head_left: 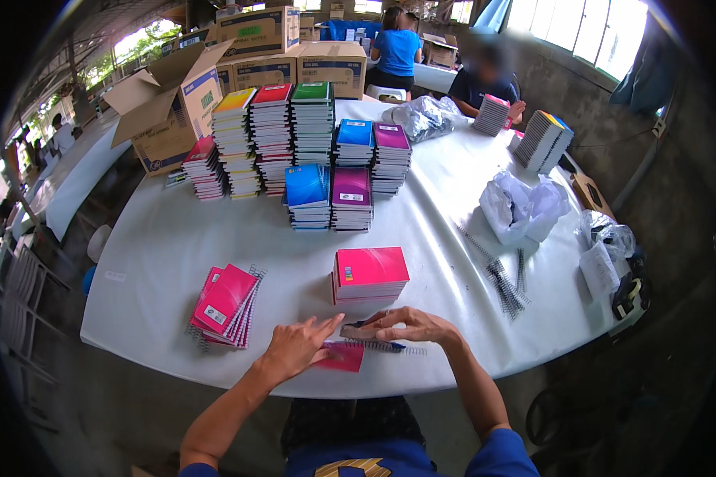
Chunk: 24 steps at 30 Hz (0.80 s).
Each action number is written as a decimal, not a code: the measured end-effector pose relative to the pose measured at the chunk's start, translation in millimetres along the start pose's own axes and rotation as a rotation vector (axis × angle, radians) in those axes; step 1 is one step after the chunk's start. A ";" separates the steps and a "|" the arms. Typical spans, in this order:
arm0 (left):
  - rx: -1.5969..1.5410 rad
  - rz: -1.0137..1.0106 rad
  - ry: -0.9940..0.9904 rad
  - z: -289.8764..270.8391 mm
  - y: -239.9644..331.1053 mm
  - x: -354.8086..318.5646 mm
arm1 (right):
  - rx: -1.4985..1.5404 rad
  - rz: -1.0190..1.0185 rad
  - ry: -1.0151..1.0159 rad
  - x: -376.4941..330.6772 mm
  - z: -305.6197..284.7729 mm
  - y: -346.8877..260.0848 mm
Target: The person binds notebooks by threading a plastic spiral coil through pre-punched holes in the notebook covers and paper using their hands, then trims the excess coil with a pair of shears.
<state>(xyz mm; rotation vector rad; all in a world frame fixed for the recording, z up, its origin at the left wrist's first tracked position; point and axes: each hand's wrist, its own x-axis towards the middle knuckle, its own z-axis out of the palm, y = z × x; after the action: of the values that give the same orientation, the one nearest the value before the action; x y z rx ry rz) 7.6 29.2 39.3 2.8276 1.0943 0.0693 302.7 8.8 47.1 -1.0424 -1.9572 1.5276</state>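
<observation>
A pink notebook (348,360) lies at the table's near edge, with a wire spiral coil (415,350) along its far side and sticking out to the right. My left hand (294,347) rests over the notebook's left part, fingers stretched out and thumb on the cover. My right hand (414,326) is closed, fingers bent over a small greyish-brown flat piece (358,331) above the coil; its kind I cannot make out. Something dark blue shows beneath that hand. Just beyond stands a stack of pink notebooks (371,267). To the left, pink spiral notebooks (229,298) lie fanned in a pile.
Tall stacks of coloured notebooks (312,94) stand at the back left, before cardboard boxes (258,71). Loose coils (503,285) and a white plastic bag (525,207) lie to the right. Across the table a person (485,83) sits beside more notebooks (542,141).
</observation>
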 end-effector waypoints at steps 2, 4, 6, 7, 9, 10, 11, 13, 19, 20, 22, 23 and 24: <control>-0.043 0.005 0.058 -5.8 2.4 -3.6 | -0.039 0.022 0.053 -1.1 2.8 0.5; -0.014 0.003 0.039 -7.5 4.7 -2.5 | 0.034 0.000 0.042 -10.3 -3.4 9.0; 0.019 0.003 0.002 -5.3 5.4 -4.1 | 0.124 -0.024 0.034 -10.9 -1.0 9.6; 0.023 0.035 0.022 -5.5 3.2 -7.3 | 0.040 0.077 0.019 -1.7 1.0 -1.9; 0.021 0.071 0.044 -4.7 1.6 -9.7 | -0.048 0.183 0.006 -0.1 0.8 -1.3; 0.057 0.078 0.062 -2.4 2.5 -9.6 | 0.107 0.052 0.015 -6.6 -3.3 8.8; 0.094 0.085 0.081 -0.5 3.9 -8.9 | 0.262 -0.081 0.025 -12.5 -6.2 18.3; 0.053 0.042 0.046 0.3 2.8 -12.4 | 0.091 0.049 -0.023 -0.4 3.6 1.0; 0.015 0.029 0.104 4.7 -4.7 -15.3 | 0.009 0.058 -0.037 2.2 10.3 -12.9; 0.009 0.046 0.115 4.5 -6.1 -18.2 | 0.026 0.056 -0.056 6.4 12.5 -13.3; -0.022 0.005 0.119 5.0 -6.0 -16.9 | 0.000 0.133 -0.022 7.8 8.0 -15.5; -0.049 -0.025 0.126 5.6 -5.8 -17.0 | 0.002 0.134 -0.033 8.5 9.6 -15.0; -0.054 -0.034 0.126 5.6 -5.7 -15.8 | -0.030 0.121 -0.028 8.5 10.5 -14.9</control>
<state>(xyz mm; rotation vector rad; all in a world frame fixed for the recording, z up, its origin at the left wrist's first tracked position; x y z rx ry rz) -7.4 22.3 33.1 2.7889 1.1461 0.2738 285.5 7.4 57.4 -1.1772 -1.9732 1.5886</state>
